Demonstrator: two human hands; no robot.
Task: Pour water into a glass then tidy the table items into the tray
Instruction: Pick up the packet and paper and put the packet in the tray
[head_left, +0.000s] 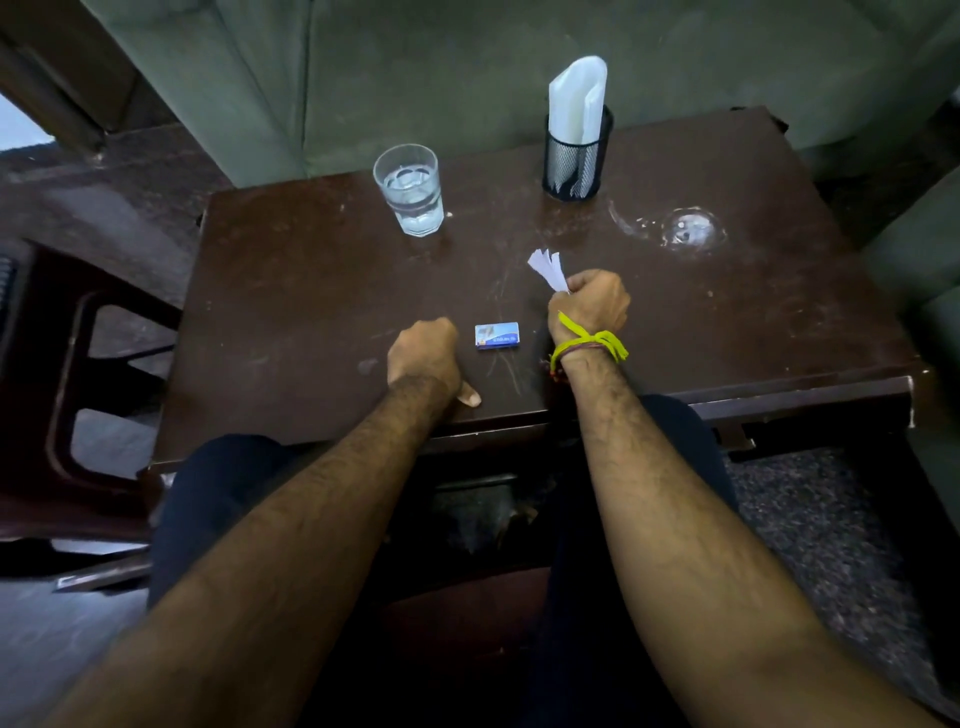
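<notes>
A clear glass (410, 189) partly filled with water stands at the far left of the dark brown table (291, 291). My right hand (592, 304), a yellow thread tied at its wrist, grips white paper scraps (548, 267) that stick out above the fist. A small blue box (497, 335) lies between my hands. My left hand (426, 356) rests on the table near its front edge with fingers curled and the thumb flat on the surface; nothing shows in it. No tray is in view.
A black mesh holder (576, 156) with white napkins stands at the back of the table. A wet ring mark (688, 231) shines at the right. A dark chair (67, 395) stands to the left, a green sofa (467, 67) behind.
</notes>
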